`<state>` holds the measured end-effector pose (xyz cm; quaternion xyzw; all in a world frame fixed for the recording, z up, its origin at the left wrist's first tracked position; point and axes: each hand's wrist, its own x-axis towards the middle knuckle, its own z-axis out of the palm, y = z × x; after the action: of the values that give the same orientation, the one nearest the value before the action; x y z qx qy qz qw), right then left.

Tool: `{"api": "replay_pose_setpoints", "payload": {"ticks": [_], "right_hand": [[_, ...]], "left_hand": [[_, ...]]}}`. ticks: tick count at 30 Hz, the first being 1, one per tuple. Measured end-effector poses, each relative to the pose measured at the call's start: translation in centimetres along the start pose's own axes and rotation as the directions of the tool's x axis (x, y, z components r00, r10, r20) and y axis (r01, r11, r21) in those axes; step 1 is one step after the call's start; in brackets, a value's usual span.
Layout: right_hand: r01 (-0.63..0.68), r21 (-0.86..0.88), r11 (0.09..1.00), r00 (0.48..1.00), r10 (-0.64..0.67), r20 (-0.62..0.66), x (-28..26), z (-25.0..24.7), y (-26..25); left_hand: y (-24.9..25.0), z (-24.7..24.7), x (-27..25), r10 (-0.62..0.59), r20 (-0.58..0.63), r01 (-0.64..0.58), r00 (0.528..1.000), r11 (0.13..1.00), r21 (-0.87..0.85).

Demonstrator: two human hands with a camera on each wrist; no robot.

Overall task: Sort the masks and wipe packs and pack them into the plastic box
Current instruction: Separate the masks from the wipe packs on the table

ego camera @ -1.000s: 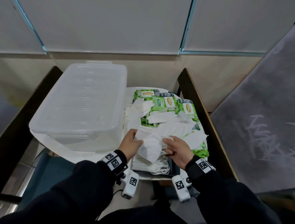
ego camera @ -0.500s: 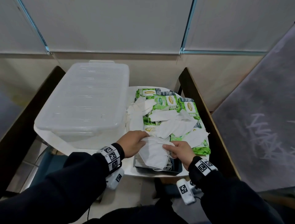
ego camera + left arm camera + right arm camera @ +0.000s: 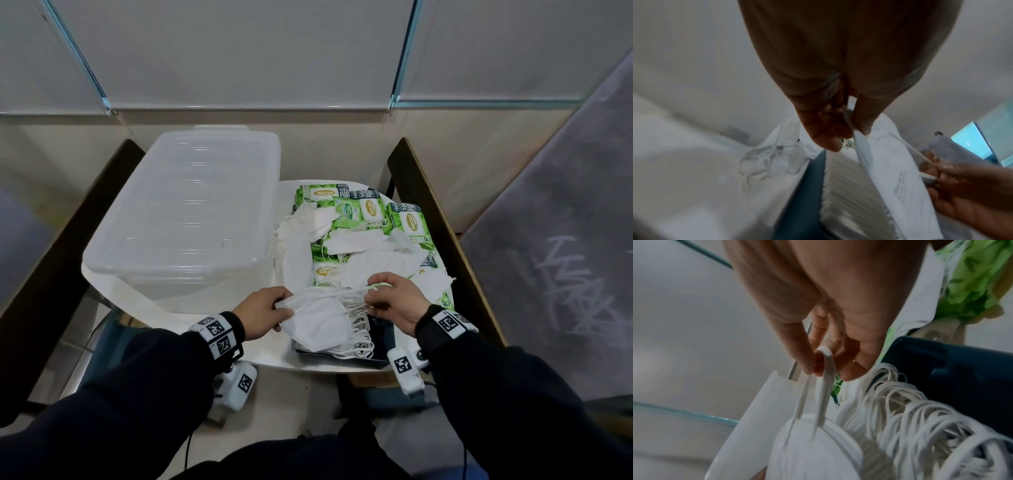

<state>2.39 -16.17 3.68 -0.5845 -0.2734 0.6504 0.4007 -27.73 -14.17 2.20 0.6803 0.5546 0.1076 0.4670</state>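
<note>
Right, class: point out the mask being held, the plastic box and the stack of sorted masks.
held mask [image 3: 317,320]: head view, on its folded white face.
plastic box [image 3: 191,212]: head view, on its closed lid.
stack of sorted masks [image 3: 854,193]: left wrist view, on the layered edges.

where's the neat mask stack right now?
Head view: the mask stack sits in a dark tray at the table's near edge, between both hands, right of the plastic box.

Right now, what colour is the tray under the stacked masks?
Dark blue tray, best seen in the right wrist view.

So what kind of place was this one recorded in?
Probably an indoor room set up for recording, not a shop: a small white table against plain pale wall panels, and a closed plastic box beside loose masks and wipe packs.
</note>
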Motion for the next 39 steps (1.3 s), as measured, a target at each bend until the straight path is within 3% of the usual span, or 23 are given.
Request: {"api": "replay_pose_setpoints", "payload": {"ticks": [2,4,5,6,8,10,12,15,16,17,19,22,25,29,33,36,39], "right_hand": [[0.054,-0.039,0.998,0.997,-0.052,0.050,0.2,1.0,0.1],[0.143,-0.178,0.973,0.985,-0.122,0.124,0.5,1.9,0.6],[0.208,-0.336,0.919,0.974,-0.161,0.161,0.5,2.2,0.9],[0.267,-0.526,0.807,0.962,-0.186,0.202,0.6,2.4,1.4],[0.335,-0.824,0.457,0.942,-0.170,0.289,0.8,2.6,2.9],[0.345,-0.927,0.144,0.938,-0.093,0.335,1.3,2.5,4.5],[0.314,-0.948,0.047,0.949,-0.052,0.312,2.1,2.2,5.6],[0.268,-0.959,0.091,0.959,-0.118,0.257,3.3,1.8,5.2],[0.255,-0.962,0.097,0.960,-0.144,0.240,3.8,1.6,5.0],[0.250,-0.965,0.085,0.959,-0.159,0.234,4.3,1.6,4.8],[0.233,-0.970,0.074,0.967,-0.125,0.223,5.1,1.6,4.2],[0.223,-0.967,0.121,0.975,-0.040,0.220,5.5,2.0,3.3],[0.232,-0.963,0.137,0.973,-0.049,0.227,5.8,1.8,3.5],[0.231,-0.953,0.198,0.972,-0.097,0.216,4.9,1.5,4.0],[0.314,-0.914,0.257,0.936,-0.243,0.253,2.7,1.3,4.1],[0.416,-0.887,0.198,0.874,-0.356,0.331,1.0,1.6,4.4],[0.490,-0.867,0.093,0.857,-0.236,0.459,0.1,2.4,5.3]], "left_hand": [[-0.3,0.4,-0.1,-0.115,0.024,0.117,0.993,0.955,-0.273],[-0.2,0.5,-0.2,-0.275,0.085,0.276,0.958,0.797,-0.537],[-0.2,0.4,-0.2,-0.346,0.116,0.336,0.931,0.688,-0.643],[-0.2,0.3,-0.3,-0.400,0.137,0.364,0.906,0.572,-0.736],[-0.3,0.1,-0.5,-0.461,0.156,0.360,0.873,0.396,-0.845],[-0.1,0.1,-0.8,-0.455,0.150,0.346,0.878,0.385,-0.856],[0.2,0.3,-1.2,-0.404,0.084,0.317,0.911,0.555,-0.769],[0.1,0.3,-1.6,-0.192,-0.127,0.131,0.973,0.915,-0.381],[0.1,0.3,-1.7,-0.063,-0.182,0.029,0.981,0.982,-0.185],[0.0,0.5,-1.9,0.081,-0.202,-0.083,0.976,0.997,-0.003],[0.1,1.1,-2.1,0.328,-0.149,-0.293,0.933,0.931,0.216],[0.8,2.5,-1.8,0.488,-0.017,-0.450,0.873,0.817,0.362],[1.6,4.6,-0.4,0.465,0.163,-0.482,0.870,0.735,0.477],[1.1,6.6,1.0,0.237,0.344,-0.417,0.909,0.531,0.738],[0.5,6.2,1.1,0.260,0.327,-0.418,0.908,0.563,0.713],[-0.3,5.8,1.0,0.355,0.301,-0.461,0.885,0.576,0.675],[-0.6,5.7,1.0,0.436,0.223,-0.475,0.872,0.643,0.601]]}}
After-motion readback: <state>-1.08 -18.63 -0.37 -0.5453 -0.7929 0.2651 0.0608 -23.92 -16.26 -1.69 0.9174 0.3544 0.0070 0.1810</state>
